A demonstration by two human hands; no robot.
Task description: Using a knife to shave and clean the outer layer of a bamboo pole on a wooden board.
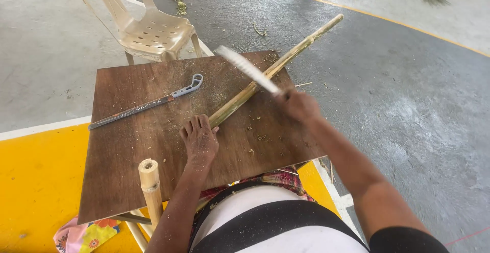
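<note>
Brown wood makes up the board [153, 166] that lies across the person's lap and carries the work. A long bamboo pole [275, 66] lies slantwise over it, from near the middle of the board up past the far right corner and out over the grey floor [408, 105]. The left hand [200, 139] lies flat with spread fingers on the board, pressing on the near end of the pole. The right hand [298, 105] is clenched around the handle of a big knife [247, 69], whose pale, motion-blurred blade hangs above the pole near the far right part of the board; whether the blade touches the pole cannot be told.

Toward the far left edge of the board lies a hand saw [145, 104] with a dark blade and a grey handle, well apart from both hands. Small chips and dust are scattered over the board around the pole. A short bamboo piece [150, 181] stands upright at the near left edge, just beside the left forearm. Beyond the far edge stands a beige plastic chair [153, 31]. The floor to the left is painted yellow [35, 181] with a white line, and a flowered cloth [84, 235] lies at the near left corner below the board.
</note>
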